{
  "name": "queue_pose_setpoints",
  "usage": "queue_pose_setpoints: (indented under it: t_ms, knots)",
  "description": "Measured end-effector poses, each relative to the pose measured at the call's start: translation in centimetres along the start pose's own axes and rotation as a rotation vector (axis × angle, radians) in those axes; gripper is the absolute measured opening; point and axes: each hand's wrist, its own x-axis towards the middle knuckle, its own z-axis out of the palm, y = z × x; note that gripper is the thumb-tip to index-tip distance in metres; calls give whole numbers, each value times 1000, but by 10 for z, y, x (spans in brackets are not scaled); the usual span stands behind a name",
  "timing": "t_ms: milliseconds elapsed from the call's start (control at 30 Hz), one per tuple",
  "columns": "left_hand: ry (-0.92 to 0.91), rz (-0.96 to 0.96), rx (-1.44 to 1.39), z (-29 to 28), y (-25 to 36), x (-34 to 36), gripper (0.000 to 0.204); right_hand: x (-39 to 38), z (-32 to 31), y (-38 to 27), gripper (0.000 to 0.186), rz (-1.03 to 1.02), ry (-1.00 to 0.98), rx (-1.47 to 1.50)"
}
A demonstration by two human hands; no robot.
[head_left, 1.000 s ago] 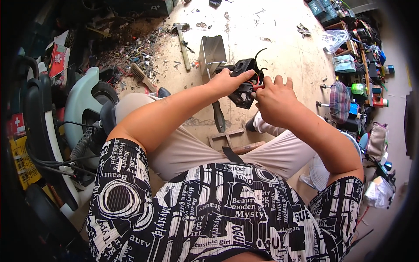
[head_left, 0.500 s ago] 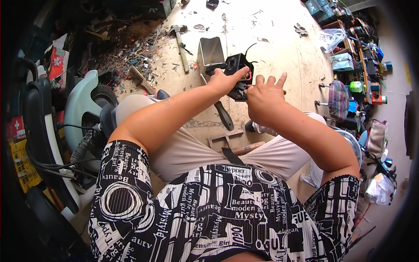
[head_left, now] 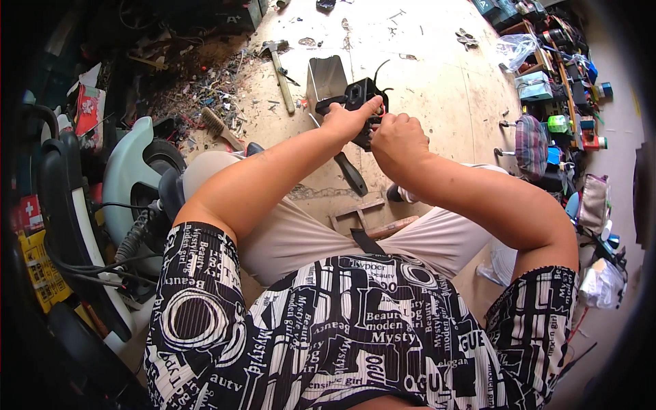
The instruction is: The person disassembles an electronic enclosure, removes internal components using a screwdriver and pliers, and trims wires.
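My left hand (head_left: pixel 348 121) is closed around a black plastic device (head_left: pixel 360 90), boxy in shape, with its thumb laid across the top. A thin black wire (head_left: pixel 380 71) sticks up from its far side, and a bit of coloured wire shows by the thumb tip. My right hand (head_left: pixel 400 139) presses against the near right side of the device, fingers curled in; what its fingertips pinch is hidden. Just behind the device stands an open metal box (head_left: pixel 326 76). Below my left hand lies a tool with a dark handle (head_left: pixel 351 175), its thin shaft partly covered.
A hammer (head_left: pixel 281 78) and a brush (head_left: pixel 221 128) lie to the left, near scattered debris (head_left: pixel 191 96). A pale green wheeled machine (head_left: pixel 126 174) stands at my left. Before me sits a wooden frame (head_left: pixel 357 213). Along the right are a plaid stool (head_left: pixel 530 152) and cluttered shelves (head_left: pixel 557 75).
My right hand has moved left and in against the device, and its raised fingers have curled closed. The device, still in my left hand, has shifted slightly left.
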Motion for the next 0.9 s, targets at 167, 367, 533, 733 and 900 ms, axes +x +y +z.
queue_pose_setpoints:
  t_ms: [167, 367, 533, 733, 900]
  knots:
    - [42, 28, 24, -5, 7, -7, 126, -2, 2, 15, 17, 91, 186, 299]
    - [69, 172, 194, -8, 12, -14, 109, -6, 4, 30, 21, 245, -53, 579]
    - [234, 268, 375, 4, 17, -28, 82, -1, 7, 23, 23, 289, -165, 699]
    - [386, 588, 532, 8, 11, -31, 71, 12, 43, 20, 25, 301, -245, 1080]
    - [254, 812, 517, 4, 5, -36, 78, -19, 44, 19, 20, 478, -617, 2055]
